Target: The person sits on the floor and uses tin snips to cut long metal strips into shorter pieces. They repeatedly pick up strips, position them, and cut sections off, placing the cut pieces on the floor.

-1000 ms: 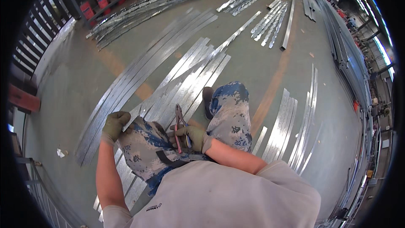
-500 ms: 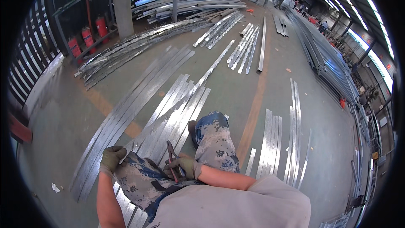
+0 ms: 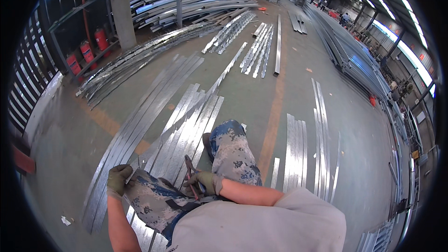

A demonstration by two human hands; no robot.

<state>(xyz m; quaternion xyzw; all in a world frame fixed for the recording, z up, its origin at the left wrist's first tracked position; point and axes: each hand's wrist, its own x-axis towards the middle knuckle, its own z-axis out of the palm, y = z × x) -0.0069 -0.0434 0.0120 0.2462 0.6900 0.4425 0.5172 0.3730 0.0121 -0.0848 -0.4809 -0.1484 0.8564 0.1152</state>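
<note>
My left hand [image 3: 119, 178], in an olive glove, is closed beside my left knee. Its fingers pinch the near end of a thin metal strip [image 3: 212, 89], which slants away over the flat strips and looks twisted toward its far end. In front of my lap my right hand [image 3: 204, 183], gloved too, grips red-handled pliers [image 3: 188, 167] with the dark jaws pointing away from me; the exact kind of jaw is hard to make out. Flat galvanized strips [image 3: 205, 116] lie side by side on the floor under and ahead of my legs.
More long strips [image 3: 140, 107] lie to the left, others [image 3: 295, 154] to the right. Wavy-edged metal pieces [image 3: 258, 49] and a square tube [image 3: 277, 46] are farther off. Fire extinguishers [image 3: 100, 39] stand by a pillar [image 3: 122, 14]. Stacked profiles [image 3: 347, 56] line the right side.
The view has turned slightly right, so the floor and stacks sit farther left. Both hands keep nearly the same place and hold, with the strip and pliers still in them.
</note>
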